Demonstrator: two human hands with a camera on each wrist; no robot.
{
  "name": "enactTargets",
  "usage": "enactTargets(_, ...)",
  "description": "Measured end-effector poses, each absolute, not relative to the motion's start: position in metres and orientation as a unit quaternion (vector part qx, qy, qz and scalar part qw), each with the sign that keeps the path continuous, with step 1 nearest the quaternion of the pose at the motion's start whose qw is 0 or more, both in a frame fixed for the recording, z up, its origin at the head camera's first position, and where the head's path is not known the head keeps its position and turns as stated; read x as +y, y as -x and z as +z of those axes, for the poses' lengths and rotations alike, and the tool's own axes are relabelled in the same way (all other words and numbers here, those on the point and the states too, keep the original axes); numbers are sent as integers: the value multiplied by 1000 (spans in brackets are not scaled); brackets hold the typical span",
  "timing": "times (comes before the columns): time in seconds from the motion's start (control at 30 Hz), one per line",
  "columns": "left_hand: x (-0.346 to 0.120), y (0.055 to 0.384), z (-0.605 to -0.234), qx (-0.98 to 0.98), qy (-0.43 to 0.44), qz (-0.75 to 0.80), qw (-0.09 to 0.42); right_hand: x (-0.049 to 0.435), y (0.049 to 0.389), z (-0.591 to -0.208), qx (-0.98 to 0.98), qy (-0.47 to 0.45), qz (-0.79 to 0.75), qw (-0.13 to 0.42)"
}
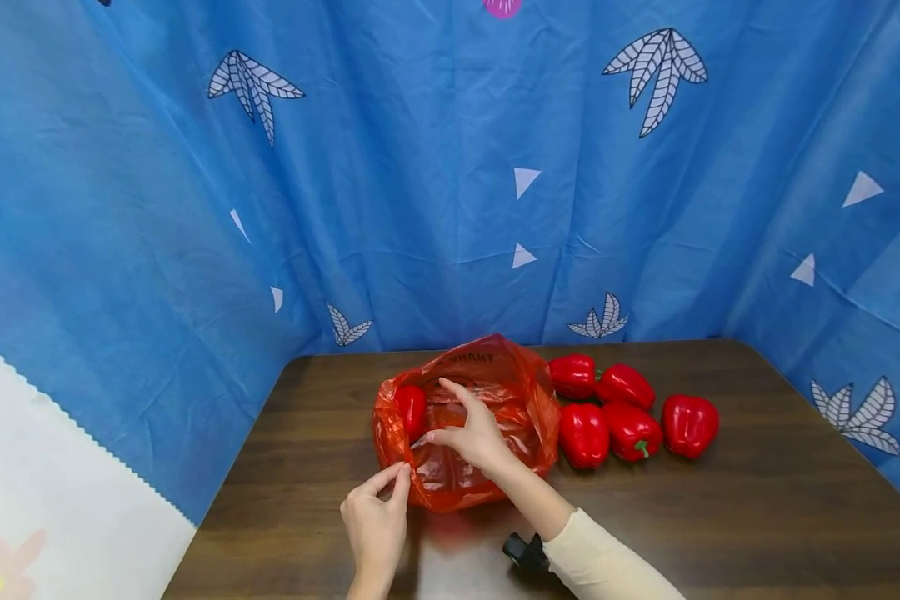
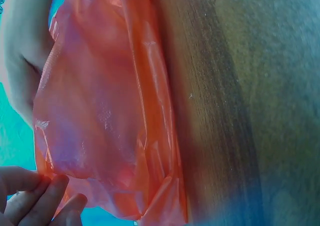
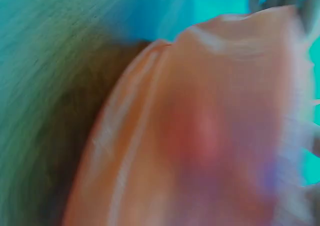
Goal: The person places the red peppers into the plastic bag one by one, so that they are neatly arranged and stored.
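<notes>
Left hand (image 1: 375, 521): we see thumb and forefinger pinching the near-left rim of the red plastic bag (image 1: 543, 404).
Right hand (image 1: 476, 435): thumb and forefinger stand spread apart over the bag's mouth, holding nothing; we cannot tell how the other fingers lie, and the right wrist view is too blurred to help us.
Pepper in the bag (image 1: 411, 410): it lies against the left inner wall, just beyond the right thumb.
Bag: it sits on the table (image 1: 292, 475), mouth up and wide; on its far wall we make out dark lettering (image 1: 471, 358), reversed.
Peppers beside the bag: we count five red ones to its right: a far-left pepper (image 1: 572, 375), a far-right pepper (image 1: 626, 386), a near-left pepper (image 1: 584, 436), a green-stemmed pepper (image 1: 633, 431), and, a little apart, an outermost pepper (image 1: 690, 426).
Sleeve (image 1: 607, 558): cream, on the right arm, with a small black object (image 1: 523, 550) just beside it.
Backdrop: a blue curtain (image 1: 435, 183) printed with white leaves and triangles; at lower left, we see a pale cloth (image 1: 60, 467).
</notes>
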State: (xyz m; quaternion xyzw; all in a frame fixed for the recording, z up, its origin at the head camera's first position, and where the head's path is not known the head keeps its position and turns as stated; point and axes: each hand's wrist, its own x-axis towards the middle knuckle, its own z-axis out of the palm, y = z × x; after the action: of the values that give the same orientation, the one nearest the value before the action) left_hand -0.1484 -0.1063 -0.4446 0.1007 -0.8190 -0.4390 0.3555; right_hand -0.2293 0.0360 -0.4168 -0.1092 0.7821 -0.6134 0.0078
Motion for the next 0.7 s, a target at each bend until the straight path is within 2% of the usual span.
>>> enactTargets(0.2, -106, 149, -444, -817, -98, -441, 359, 82, 193, -395, 757, 188, -626, -24)
enactTargets(0.33, -108, 150, -443, -817, -104, -435, 363, 120, 178, -387, 768, 213, -597, -87)
enactTargets(0.47, -110, 150, -443, -816, -109, -442, 356, 163, 170, -387, 793, 189, -555, -168)
enactTargets(0.7, -112, 151, -443, -812, -116, -448, 354, 244, 168, -401, 845, 63, -452, -277)
